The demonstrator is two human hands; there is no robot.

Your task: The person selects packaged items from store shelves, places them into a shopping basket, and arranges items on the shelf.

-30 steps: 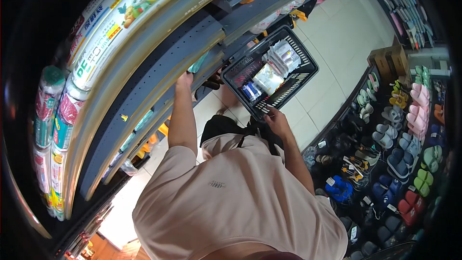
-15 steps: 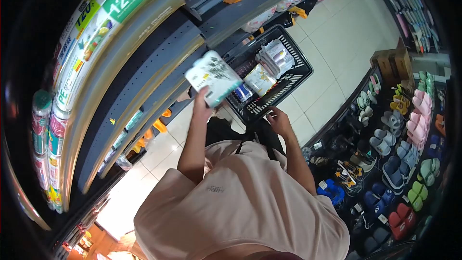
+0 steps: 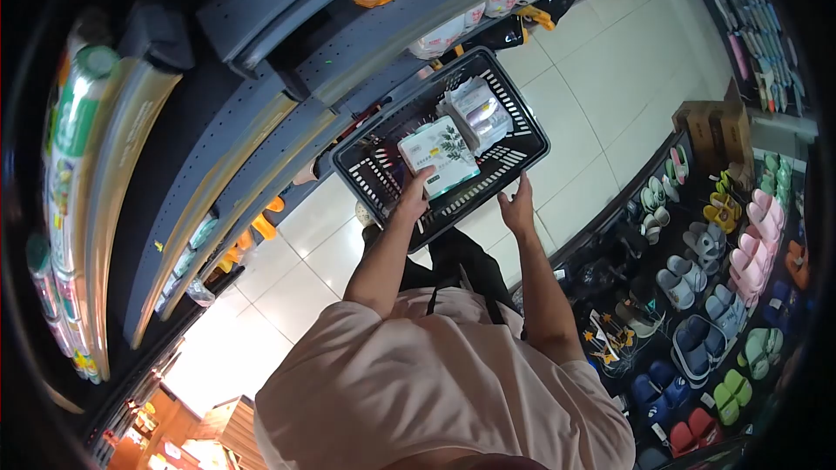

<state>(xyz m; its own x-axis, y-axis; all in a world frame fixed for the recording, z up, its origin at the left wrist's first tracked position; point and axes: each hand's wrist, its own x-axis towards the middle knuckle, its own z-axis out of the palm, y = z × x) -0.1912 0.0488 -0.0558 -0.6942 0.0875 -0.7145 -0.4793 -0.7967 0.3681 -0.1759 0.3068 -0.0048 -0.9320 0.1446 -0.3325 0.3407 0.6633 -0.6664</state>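
A black shopping basket [image 3: 501, 170] sits in front of my body, above the tiled floor. My left hand [image 3: 416, 191] grips the near-left edge of a white package [image 3: 440, 157] with a dark plant print and a green edge, which is inside the basket. Beside that package lie whitish plastic-wrapped packs [image 3: 477, 113]. Whatever is under the white package is hidden. My right hand [image 3: 518, 204] is at the basket's near right side, its thumb and fingers apart and nothing between them; whether it touches the rim is unclear.
Grey shelves [image 3: 287, 26] with wrapped goods run along the left and top. Rows of slippers [image 3: 697, 339] line the right side. A cardboard box [image 3: 714, 128] stands behind them. Pale floor tiles [image 3: 601, 104] lie between shelf and slippers.
My left hand took the white package off the shelf and brought it right, into the basket. The shelves and basket have shifted left in view. My right hand has come away from the basket's rim.
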